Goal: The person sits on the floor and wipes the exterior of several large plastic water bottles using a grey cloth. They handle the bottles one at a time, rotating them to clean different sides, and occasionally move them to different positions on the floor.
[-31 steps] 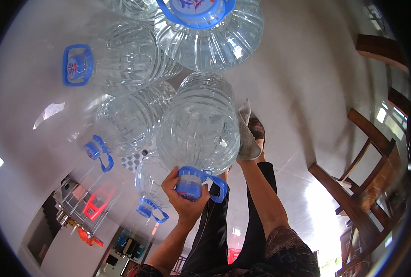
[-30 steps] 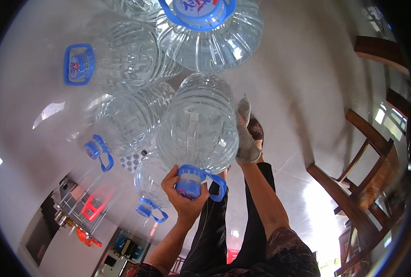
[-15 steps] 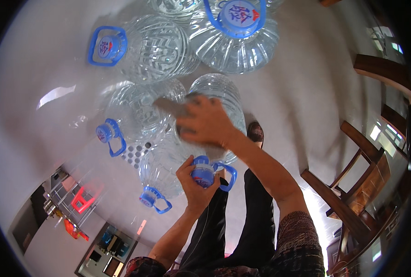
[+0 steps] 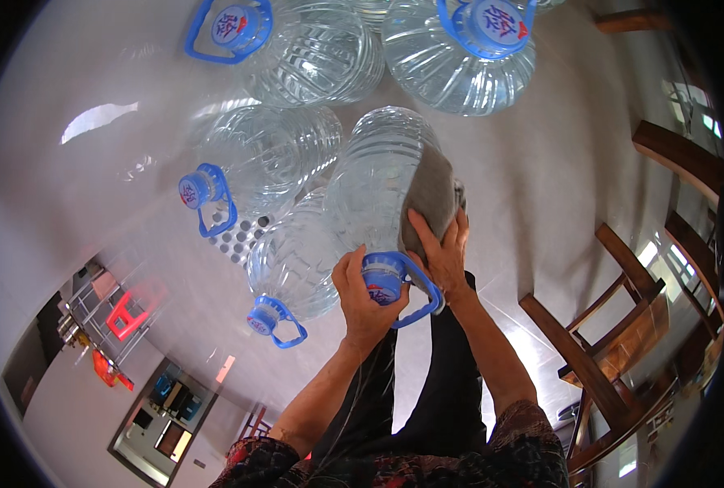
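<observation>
A large clear plastic water bottle [image 4: 370, 187] stands in front of me, its blue cap [image 4: 381, 281] and loop handle tipped toward me. My left hand [image 4: 360, 302] grips it at the neck, fingers curled around the cap. Against the bottle's right side, my right hand [image 4: 445, 259] presses a grey cloth [image 4: 429, 195], part of which hangs over the curved wall. Just left of it are two similar bottles: one [image 4: 293, 256] close beside it and another [image 4: 264, 154] farther off, both with blue caps and handles.
More big bottles stand beyond, one [image 4: 313, 57] at the far left and one [image 4: 460, 73] at the far right. A grey panel with round holes [image 4: 236, 241] shows between the left bottles. Wooden chairs [image 4: 614, 325] stand at right; a red stool [image 4: 126, 315] is at left.
My right hand and the cloth have moved from across the bottle's top to its right side. The view has shifted slightly. My left hand keeps its hold at the neck.
</observation>
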Motion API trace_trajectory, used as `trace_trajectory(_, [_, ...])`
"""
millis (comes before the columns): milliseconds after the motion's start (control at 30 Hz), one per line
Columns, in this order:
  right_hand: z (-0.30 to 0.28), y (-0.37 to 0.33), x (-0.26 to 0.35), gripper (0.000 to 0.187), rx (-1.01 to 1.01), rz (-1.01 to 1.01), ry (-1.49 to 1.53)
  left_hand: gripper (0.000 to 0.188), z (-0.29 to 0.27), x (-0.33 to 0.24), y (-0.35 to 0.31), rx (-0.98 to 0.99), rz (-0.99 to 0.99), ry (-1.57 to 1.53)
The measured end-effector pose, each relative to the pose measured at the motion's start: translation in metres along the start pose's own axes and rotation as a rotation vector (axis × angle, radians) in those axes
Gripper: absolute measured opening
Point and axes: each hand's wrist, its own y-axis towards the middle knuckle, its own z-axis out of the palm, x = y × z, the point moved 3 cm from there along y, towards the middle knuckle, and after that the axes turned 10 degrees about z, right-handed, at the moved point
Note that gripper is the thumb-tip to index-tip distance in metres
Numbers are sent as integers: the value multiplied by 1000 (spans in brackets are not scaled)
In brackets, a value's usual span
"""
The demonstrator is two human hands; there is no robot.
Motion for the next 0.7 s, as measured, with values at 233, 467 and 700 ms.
trace_trajectory(233, [-6,60,9,56,45,-194,-112,76,-1,2,7,6,17,-14])
trace_trajectory(467, [28,119,94,36,566,-613,-342,71,1,2,5,14,-30,-36])
trace_trajectory(700, [26,135,38,22,113,-148,-154,70,-3,-1,12,34,24,-7])
